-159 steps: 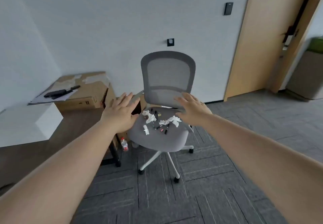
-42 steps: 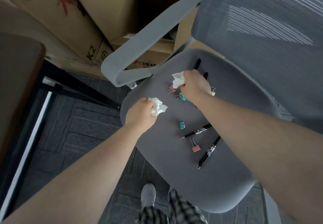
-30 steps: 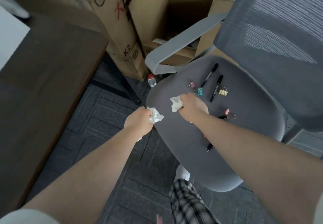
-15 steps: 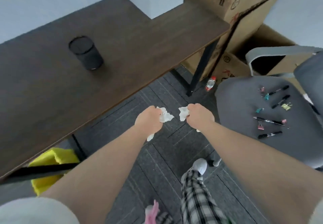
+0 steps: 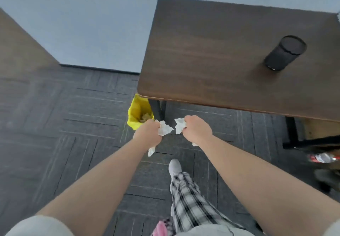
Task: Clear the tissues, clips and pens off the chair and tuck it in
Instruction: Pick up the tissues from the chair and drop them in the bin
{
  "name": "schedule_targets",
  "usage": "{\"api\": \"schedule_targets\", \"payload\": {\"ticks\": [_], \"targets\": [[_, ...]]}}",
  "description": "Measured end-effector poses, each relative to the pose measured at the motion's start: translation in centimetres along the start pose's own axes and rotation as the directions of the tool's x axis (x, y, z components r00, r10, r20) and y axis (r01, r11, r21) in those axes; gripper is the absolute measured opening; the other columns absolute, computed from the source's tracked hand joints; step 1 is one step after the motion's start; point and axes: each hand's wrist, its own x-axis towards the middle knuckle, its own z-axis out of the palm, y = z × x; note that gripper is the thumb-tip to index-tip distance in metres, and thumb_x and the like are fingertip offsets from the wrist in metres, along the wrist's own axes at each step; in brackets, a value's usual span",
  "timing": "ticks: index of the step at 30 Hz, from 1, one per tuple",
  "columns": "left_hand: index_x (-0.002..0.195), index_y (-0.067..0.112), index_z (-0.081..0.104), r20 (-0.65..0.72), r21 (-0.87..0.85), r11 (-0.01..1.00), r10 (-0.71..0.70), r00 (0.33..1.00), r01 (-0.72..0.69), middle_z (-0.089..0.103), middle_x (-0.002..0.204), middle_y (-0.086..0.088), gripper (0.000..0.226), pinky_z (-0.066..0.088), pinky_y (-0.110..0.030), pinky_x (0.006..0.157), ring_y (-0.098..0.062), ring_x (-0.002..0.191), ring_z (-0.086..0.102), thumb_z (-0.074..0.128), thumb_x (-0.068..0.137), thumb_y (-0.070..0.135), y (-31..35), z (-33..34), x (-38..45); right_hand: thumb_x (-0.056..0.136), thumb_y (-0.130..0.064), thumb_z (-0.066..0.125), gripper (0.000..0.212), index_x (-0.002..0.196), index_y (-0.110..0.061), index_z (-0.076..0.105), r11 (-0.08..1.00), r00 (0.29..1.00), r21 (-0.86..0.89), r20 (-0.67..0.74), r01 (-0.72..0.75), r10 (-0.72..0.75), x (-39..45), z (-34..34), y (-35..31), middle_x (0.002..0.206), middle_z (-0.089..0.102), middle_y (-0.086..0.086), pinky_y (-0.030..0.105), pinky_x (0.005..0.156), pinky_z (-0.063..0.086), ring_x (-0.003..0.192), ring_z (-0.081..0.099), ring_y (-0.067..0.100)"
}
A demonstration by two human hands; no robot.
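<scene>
Both hands closed into fists, each gripping crumpled tissue: left hand [image 5: 148, 134] with tissue in left hand [image 5: 164, 128], right hand [image 5: 197, 131] with tissue in right hand [image 5: 180, 125]. Head view has swung from the chair, now out of frame with clips and pens left on it, to the yellow-lined bin [image 5: 138, 113] by the near-left corner of the surface [image 5: 220, 57]. Black pen cup [image 5: 284, 54] far right. Judgement: tissues about to be binned; chair not yet tucked.

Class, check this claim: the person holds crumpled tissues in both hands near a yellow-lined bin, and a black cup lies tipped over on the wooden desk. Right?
Not quite. The head view shows the black cup standing upright on the wooden desk. The rest holds: left hand and right hand each grip crumpled tissues near the yellow-lined bin.
</scene>
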Motion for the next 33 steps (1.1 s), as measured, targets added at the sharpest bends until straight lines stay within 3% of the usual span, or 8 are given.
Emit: {"api": "schedule_targets", "payload": {"ticks": [5,8,13,18,22,25,30,33], "targets": [[0.105,0.002,0.056,0.015,-0.105,0.976,-0.191,0.981,0.192,0.052,0.117,-0.015,0.022,0.044,-0.038,0.077,-0.035,0.105,0.056,0.049,0.088,0.015,-10.3,-0.9,1.1,0.091,-0.016,0.047,0.022,0.108,-0.01,0.059,0.995,0.988,0.014,0.113,0.104,-0.105,5.2,5.3,-9.3,0.108,0.062,0.011,0.036,0.064,0.046,0.094,0.064,0.034],[0.103,0.002,0.056,0.037,-0.162,0.943,-0.289,0.957,0.291,0.051,0.117,-0.015,0.021,0.044,-0.038,0.079,-0.035,0.103,0.056,0.05,0.088,0.015,-15.7,-1.9,3.4,0.09,-0.015,0.046,0.024,0.109,-0.013,0.061,0.995,0.978,0.091,0.198,0.05,-0.067,9.6,8.5,-13.6,0.102,0.065,0.008,0.033,0.064,0.043,0.095,0.065,0.034],[0.101,-0.003,0.057,0.097,-0.253,0.874,-0.403,0.91,0.414,0.056,0.114,-0.018,0.02,0.048,-0.038,0.075,-0.036,0.101,0.06,0.049,0.087,0.009,-22.0,-3.0,8.5,0.09,-0.016,0.048,0.026,0.114,-0.011,0.056,0.987,0.961,0.138,0.274,-0.081,0.04,16.0,12.5,-18.0,0.114,0.063,0.011,0.033,0.067,0.042,0.102,0.061,0.035],[0.098,-0.004,0.056,0.132,-0.331,0.853,-0.38,0.915,0.402,0.055,0.114,-0.02,0.019,0.041,-0.034,0.069,-0.037,0.1,0.059,0.052,0.088,0.012,-25.2,-1.4,13.4,0.092,-0.018,0.05,0.022,0.112,-0.012,0.056,0.966,0.955,0.155,0.246,-0.208,0.166,21.1,14.9,-19.8,0.103,0.062,0.008,0.033,0.065,0.042,0.093,0.06,0.032],[0.086,-0.004,0.055,0.149,-0.383,0.853,-0.321,0.935,0.354,0.057,0.108,-0.024,0.017,0.045,-0.038,0.072,-0.039,0.098,0.059,0.054,0.087,0.013,-26.9,0.6,17.7,0.093,-0.019,0.051,0.023,0.114,-0.008,0.056,0.907,0.922,0.213,0.221,-0.364,0.319,25.5,16.9,-19.5,0.112,0.062,0.014,0.034,0.068,0.042,0.099,0.06,0.036],[0.092,-0.004,0.058,0.179,-0.448,0.824,-0.299,0.937,0.348,0.057,0.095,-0.019,0.023,0.04,-0.033,0.066,-0.037,0.095,0.06,0.056,0.087,0.018,-28.0,2.5,21.9,0.093,-0.016,0.05,0.025,0.114,-0.005,0.056,0.837,0.886,0.293,0.19,-0.463,0.423,29.2,19.1,-18.6,0.114,0.062,0.017,0.034,0.068,0.042,0.095,0.058,0.036],[0.073,0.008,0.045,0.244,-0.482,0.811,-0.24,0.94,0.332,0.039,0.066,0.0,0.026,0.037,-0.029,0.058,-0.027,0.075,0.055,0.059,0.088,0.024,-29.1,6.1,28.8,0.093,-0.015,0.051,0.023,0.112,-0.005,0.058,0.753,0.835,0.37,0.148,-0.544,0.53,34.2,22.9,-17.4,0.112,0.062,0.018,0.032,0.07,0.041,0.094,0.058,0.036],[0.078,0.008,0.05,0.257,-0.482,0.822,-0.199,0.946,0.304,0.045,0.074,-0.002,0.023,0.036,-0.028,0.056,-0.029,0.081,0.054,0.061,0.087,0.027,-29.2,7.8,32.4,0.093,-0.017,0.052,0.026,0.115,-0.006,0.058,0.709,0.808,0.412,0.141,-0.573,0.572,36.7,25.0,-16.7,0.115,0.062,0.018,0.033,0.072,0.042,0.103,0.059,0.038]]}}
